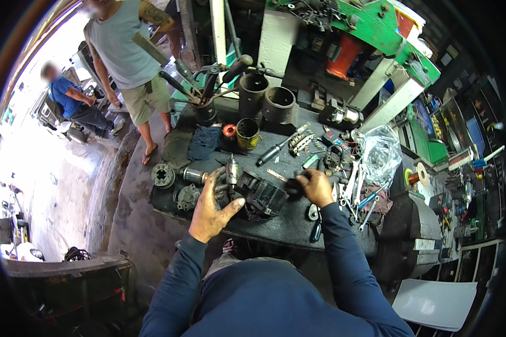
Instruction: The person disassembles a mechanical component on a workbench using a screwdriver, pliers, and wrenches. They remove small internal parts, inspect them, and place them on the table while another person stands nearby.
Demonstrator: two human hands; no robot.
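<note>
My left hand (211, 212) is at the near side of the black workbench, thumb and fingers spread apart. Its fingertips come close to an upright silver cylindrical part (232, 170), and I cannot tell whether they touch it. A black motor housing (260, 195) sits just right of the thumb. My right hand (317, 187) is to the right of that housing, fingers curled together; whatever they pinch, if anything, is hidden. Left of my left hand lie a wound armature (195, 176), a grey cast end cover (188, 197) and a round metal part (163, 176).
Several wrenches (351, 185), a ratchet (315, 216) and a clear plastic bag (380, 151) lie to the right. Dark metal cans (278, 104) and a tool holder (204, 112) stand at the back. A person (126, 50) stands beyond the bench's left end.
</note>
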